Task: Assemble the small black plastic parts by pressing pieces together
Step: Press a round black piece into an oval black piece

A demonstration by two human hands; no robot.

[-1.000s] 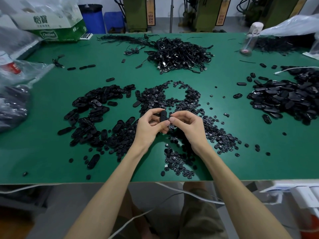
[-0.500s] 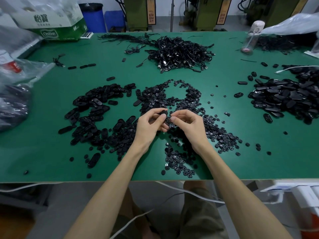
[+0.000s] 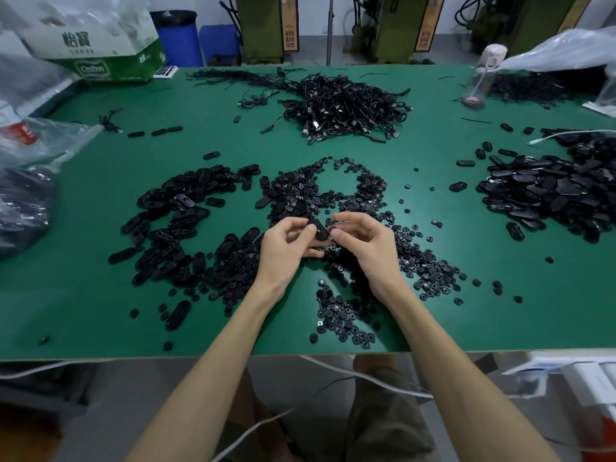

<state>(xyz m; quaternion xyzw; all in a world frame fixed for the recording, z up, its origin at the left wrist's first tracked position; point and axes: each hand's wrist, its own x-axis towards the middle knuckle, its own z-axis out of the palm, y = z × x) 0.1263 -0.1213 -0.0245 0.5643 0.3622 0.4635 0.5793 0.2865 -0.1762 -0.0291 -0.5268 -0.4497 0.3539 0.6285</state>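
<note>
While raised just over the green surface [image 3: 100, 295], pinching an oval black part [image 3: 318, 228] in the left hand [image 3: 286, 241], between thumb and curled fingers, tilted, above the heap of small round pieces [image 3: 300, 191]. Right hand [image 3: 365, 243] close beside, fingers curled, thumb tip against the part's right edge; cannot tell whether pinching anything small of its own. Left of the hands, a spread of oval shells [image 3: 173, 208]; well apart at the right edge, another dark pile [image 3: 560, 191]. Farther back, a tangle of black cords [image 3: 343, 105], and in the far left corner a green and white carton [image 3: 100, 51]
</note>
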